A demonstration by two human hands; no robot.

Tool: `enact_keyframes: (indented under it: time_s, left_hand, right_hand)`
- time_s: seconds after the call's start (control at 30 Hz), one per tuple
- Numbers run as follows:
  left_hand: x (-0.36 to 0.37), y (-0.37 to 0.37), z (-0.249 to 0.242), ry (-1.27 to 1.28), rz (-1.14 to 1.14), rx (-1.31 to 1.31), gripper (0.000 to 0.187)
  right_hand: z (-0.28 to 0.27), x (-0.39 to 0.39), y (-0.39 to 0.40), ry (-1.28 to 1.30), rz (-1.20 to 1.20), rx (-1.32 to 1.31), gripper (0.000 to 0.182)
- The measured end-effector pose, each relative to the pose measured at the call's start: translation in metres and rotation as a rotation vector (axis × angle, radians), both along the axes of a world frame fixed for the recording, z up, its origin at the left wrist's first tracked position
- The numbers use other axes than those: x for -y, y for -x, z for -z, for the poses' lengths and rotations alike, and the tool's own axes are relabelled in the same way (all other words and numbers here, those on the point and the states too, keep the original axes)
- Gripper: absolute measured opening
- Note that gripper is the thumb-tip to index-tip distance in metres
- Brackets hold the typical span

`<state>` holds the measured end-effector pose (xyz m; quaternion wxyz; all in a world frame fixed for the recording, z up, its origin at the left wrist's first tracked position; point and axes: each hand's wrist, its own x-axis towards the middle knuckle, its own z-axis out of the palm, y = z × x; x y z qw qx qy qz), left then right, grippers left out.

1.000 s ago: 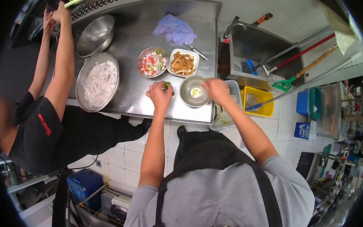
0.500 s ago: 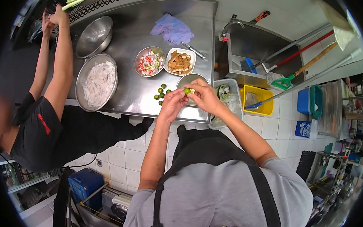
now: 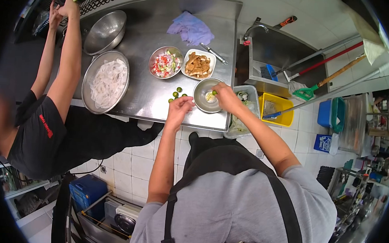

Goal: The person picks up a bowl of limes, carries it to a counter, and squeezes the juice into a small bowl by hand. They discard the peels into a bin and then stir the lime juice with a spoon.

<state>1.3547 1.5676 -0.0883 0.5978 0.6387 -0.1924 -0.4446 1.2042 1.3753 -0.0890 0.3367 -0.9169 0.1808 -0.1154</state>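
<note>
Between the fingertips of my right hand (image 3: 227,98) is a small green lime (image 3: 214,92), held above the right side of a small metal bowl (image 3: 199,102). Something pale and yellowish lies in the bottom of that bowl. My left hand (image 3: 178,114) is left of the bowl, its fingers apart and holding nothing that I can see. Just beyond those fingers, several whole limes (image 3: 175,94) lie on the steel table, partly hidden by the hand. Behind the bowl stand a white dish of brown fried pieces (image 3: 198,66) and a metal bowl of chopped red, white and green vegetables (image 3: 166,63).
To the left is a large basin of white strips (image 3: 105,84), with an empty metal bowl (image 3: 106,31) behind it. A purple cloth (image 3: 190,28) and a peeler-like tool (image 3: 213,53) lie at the back. A co-worker (image 3: 49,114) reaches toward a rack at left. A yellow bin (image 3: 277,110) stands right.
My hands were together on the lime and have parted. The right hand has moved right with the lime over the bowl; the left has dropped slightly toward the loose limes. The view has shifted slightly.
</note>
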Motion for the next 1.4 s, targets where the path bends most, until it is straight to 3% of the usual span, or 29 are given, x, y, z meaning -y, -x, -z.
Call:
enact_keyframes:
  time_s: [0.17, 0.57, 0.67, 0.77, 0.97, 1.07, 1.2, 1.27, 1.3, 1.4]
  left_hand:
    - [-0.036, -0.019, 0.026, -0.05, -0.129, -0.064, 0.025]
    - [-0.062, -0.026, 0.033, -0.08, -0.225, -0.088, 0.022]
    - [-0.048, -0.032, 0.024, -0.104, -0.253, 0.015, 0.021]
    - [-0.027, -0.051, 0.049, -0.125, -0.209, 0.424, 0.022]
    - [0.034, -0.064, 0.055, -0.57, -0.065, 1.198, 0.031]
    - [0.049, -0.063, 0.044, -0.728, 0.101, 1.173, 0.032]
    - [0.055, -0.066, 0.061, -0.723, 0.137, 1.242, 0.027]
    - [0.058, -0.067, 0.063, -0.707, 0.116, 1.245, 0.025]
    - [0.056, -0.065, 0.064, -0.704, 0.11, 1.243, 0.024]
    - [0.045, -0.06, 0.05, -0.477, -0.109, 1.143, 0.023]
  right_hand:
    - [0.036, 0.004, -0.017, 0.17, -0.085, -0.275, 0.029]
    - [0.057, 0.005, -0.036, 0.305, -0.151, -0.4, 0.015]
    - [0.061, 0.003, -0.04, 0.351, -0.105, -0.47, 0.017]
    - [0.061, 0.0, -0.04, 0.376, -0.099, -0.464, 0.02]
    - [0.05, -0.006, -0.045, 0.357, -0.048, -0.514, 0.024]
    - [0.05, -0.007, -0.046, 0.361, -0.025, -0.54, 0.026]
    - [0.054, -0.007, -0.044, 0.368, -0.039, -0.51, 0.03]
    - [0.048, -0.01, -0.041, 0.406, -0.023, -0.462, 0.038]
    - [0.032, -0.012, -0.042, 0.359, 0.026, -0.557, 0.032]
    - [-0.02, 0.006, -0.003, 0.344, 0.183, -0.434, 0.037]
